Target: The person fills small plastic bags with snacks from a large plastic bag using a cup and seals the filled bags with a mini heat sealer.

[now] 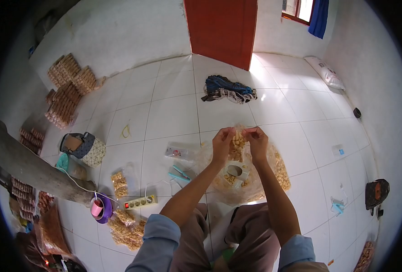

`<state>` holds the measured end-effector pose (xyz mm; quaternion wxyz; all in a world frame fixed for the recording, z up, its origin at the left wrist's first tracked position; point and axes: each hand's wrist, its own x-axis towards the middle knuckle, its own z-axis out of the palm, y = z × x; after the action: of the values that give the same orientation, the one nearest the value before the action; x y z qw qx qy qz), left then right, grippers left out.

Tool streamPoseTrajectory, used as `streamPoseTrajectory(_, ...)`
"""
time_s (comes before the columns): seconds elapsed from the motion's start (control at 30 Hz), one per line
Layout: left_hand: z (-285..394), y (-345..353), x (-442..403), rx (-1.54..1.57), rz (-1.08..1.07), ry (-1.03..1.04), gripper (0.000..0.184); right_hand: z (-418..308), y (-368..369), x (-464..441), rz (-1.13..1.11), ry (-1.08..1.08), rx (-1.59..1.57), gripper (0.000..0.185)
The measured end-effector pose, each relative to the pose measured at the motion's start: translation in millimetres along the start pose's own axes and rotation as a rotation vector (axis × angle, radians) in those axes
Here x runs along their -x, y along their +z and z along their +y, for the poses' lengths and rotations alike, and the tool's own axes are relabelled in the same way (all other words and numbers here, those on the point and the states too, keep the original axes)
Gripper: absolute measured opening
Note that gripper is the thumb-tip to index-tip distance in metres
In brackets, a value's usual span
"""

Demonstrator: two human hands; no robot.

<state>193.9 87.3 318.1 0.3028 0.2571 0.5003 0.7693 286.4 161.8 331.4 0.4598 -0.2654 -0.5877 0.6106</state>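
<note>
Between my two hands hangs a small clear plastic bag [238, 140] with pale yellow snack pieces in it. My left hand [223, 143] pinches its upper left edge, and my right hand [257, 141] pinches the upper right edge. Below them, a large clear plastic bag [219, 183] lies spread on the floor in front of my knees, with more loose snacks inside. A white scoop or cup [235, 171] rests in it, between my forearms. More snacks [280, 174] show through the large bag's right side.
Left of me lie a turquoise hand sealer [179, 173], a power strip [140, 202], filled snack bags [127, 231] and a purple bowl [103, 213]. Stacked packs [65, 104] stand by the wall. Ahead are a cloth bundle [228, 89] and a red door [221, 31].
</note>
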Motion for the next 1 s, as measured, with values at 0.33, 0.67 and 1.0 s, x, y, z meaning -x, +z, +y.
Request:
streamPoseTrajectory(0.33, 4.9, 4.3, -0.3, 0.079, 0.016, -0.060, 0.016, -9.8, 1.3, 3.6, 0.033, -0.033, 0.236, 0.007)
streamPoseTrajectory(0.67, 22.8, -2.0, 5.5, 0.112, 0.113, 0.159, 0.014, -26.5, 20.2, 9.0, -0.037, 0.064, -0.095, 0.011)
streamPoseTrajectory(1.0, 75.8, -78.4, 10.0, 0.139, 0.151, 0.211, 0.018, -29.1, 110.7, 16.4, -0.174, -0.073, -0.139, 0.013)
